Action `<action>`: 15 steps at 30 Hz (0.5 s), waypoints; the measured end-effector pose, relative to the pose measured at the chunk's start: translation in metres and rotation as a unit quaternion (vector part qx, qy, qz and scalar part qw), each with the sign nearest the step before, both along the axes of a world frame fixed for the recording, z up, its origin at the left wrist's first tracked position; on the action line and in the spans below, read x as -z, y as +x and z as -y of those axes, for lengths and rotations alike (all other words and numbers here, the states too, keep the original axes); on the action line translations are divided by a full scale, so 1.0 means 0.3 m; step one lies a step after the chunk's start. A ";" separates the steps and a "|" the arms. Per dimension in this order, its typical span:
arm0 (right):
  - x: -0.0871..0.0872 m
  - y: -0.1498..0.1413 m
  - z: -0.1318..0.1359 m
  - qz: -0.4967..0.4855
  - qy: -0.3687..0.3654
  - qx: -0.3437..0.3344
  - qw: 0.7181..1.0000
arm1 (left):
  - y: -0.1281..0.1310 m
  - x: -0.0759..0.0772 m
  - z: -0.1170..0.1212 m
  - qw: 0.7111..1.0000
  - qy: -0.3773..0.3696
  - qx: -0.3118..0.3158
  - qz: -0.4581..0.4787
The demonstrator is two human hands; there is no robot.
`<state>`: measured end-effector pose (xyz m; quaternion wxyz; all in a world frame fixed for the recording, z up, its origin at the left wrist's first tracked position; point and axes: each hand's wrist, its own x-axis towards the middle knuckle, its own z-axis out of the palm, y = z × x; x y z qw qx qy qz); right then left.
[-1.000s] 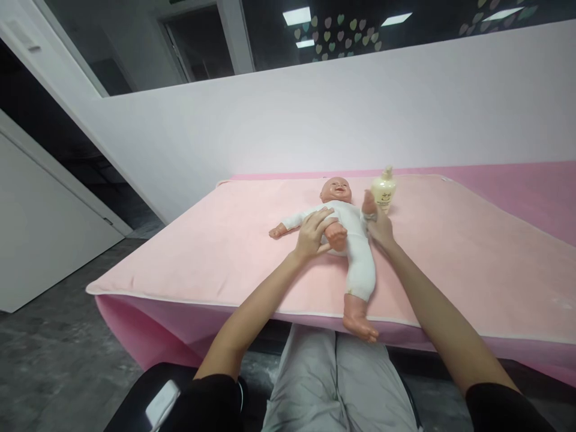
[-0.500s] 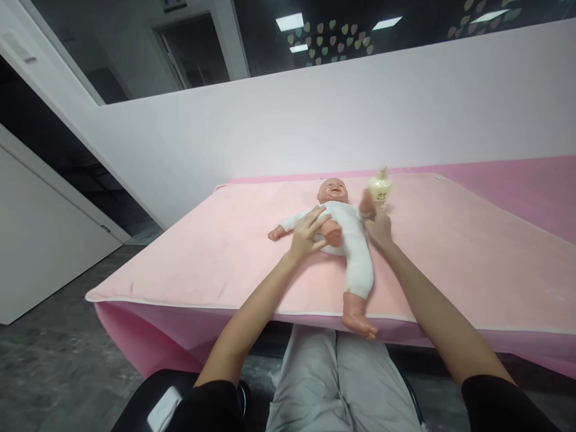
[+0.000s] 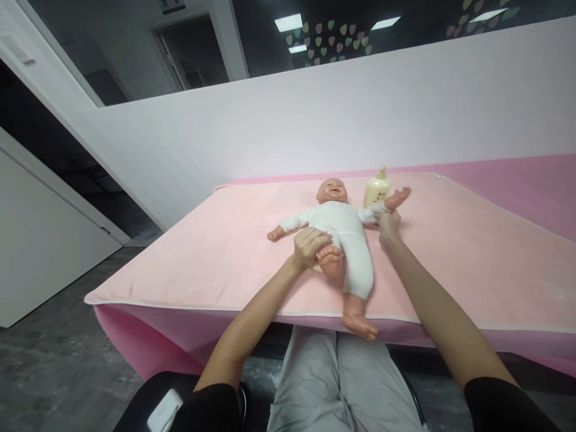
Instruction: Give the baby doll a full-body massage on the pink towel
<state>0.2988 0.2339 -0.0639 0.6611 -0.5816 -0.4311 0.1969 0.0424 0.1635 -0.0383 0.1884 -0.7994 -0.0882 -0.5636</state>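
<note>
A baby doll [image 3: 342,217] in a white suit lies on its back on a pale pink blanket [image 3: 202,264], its head toward the wall. My left hand [image 3: 310,245] is closed around the doll's bent leg, just above the raised bare foot. My right hand [image 3: 389,225] grips the doll's arm near the wrist and holds it out to the side. Behind that arm stands a cream pump bottle [image 3: 377,187], its lower part partly hidden. The doll's other leg lies straight, with the foot over the table's front edge.
A white wall [image 3: 288,126] rises behind the table, with a dark window above it. Darker pink cloth [image 3: 517,180] shows beyond the blanket. On a black seat at the lower left lies a white object [image 3: 164,411].
My right hand has moved the doll's arm outward to the right, in front of the bottle. My left hand has closed around the leg, and the raised foot is lower.
</note>
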 end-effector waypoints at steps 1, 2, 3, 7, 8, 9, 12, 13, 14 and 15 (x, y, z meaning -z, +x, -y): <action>0.007 0.014 -0.007 -0.029 0.006 0.006 1.000 | 0.001 0.002 0.011 1.000 0.023 0.004 -0.004; 0.013 0.024 -0.011 -0.056 0.004 0.015 0.998 | 0.003 0.004 0.020 0.999 0.040 0.006 -0.022; 0.015 0.031 -0.011 -0.082 -0.004 0.027 0.996 | 0.004 0.007 0.026 0.998 0.052 0.007 -0.047; 0.005 0.011 0.015 -0.060 -0.048 0.051 0.996 | 0.006 0.023 0.014 0.993 0.063 -0.001 -0.102; -0.001 -0.003 0.025 0.003 -0.057 0.041 0.998 | 0.005 0.026 0.003 0.993 0.060 -0.008 -0.103; -0.009 -0.020 0.037 0.089 -0.060 0.023 0.994 | 0.004 0.028 -0.011 0.993 0.052 -0.019 -0.102; -0.036 -0.065 0.071 0.349 -0.042 -0.039 0.935 | -0.001 0.026 -0.059 0.995 0.000 -0.049 -0.083; -0.046 -0.076 0.081 0.397 -0.037 -0.049 0.916 | -0.002 0.022 -0.073 0.995 -0.023 -0.052 -0.076; -0.054 -0.082 0.088 0.420 -0.034 -0.052 0.906 | -0.003 0.018 -0.086 0.995 -0.051 -0.053 -0.068; -0.061 -0.084 0.094 0.420 -0.034 -0.056 0.905 | -0.004 0.014 -0.095 0.994 -0.079 -0.052 -0.057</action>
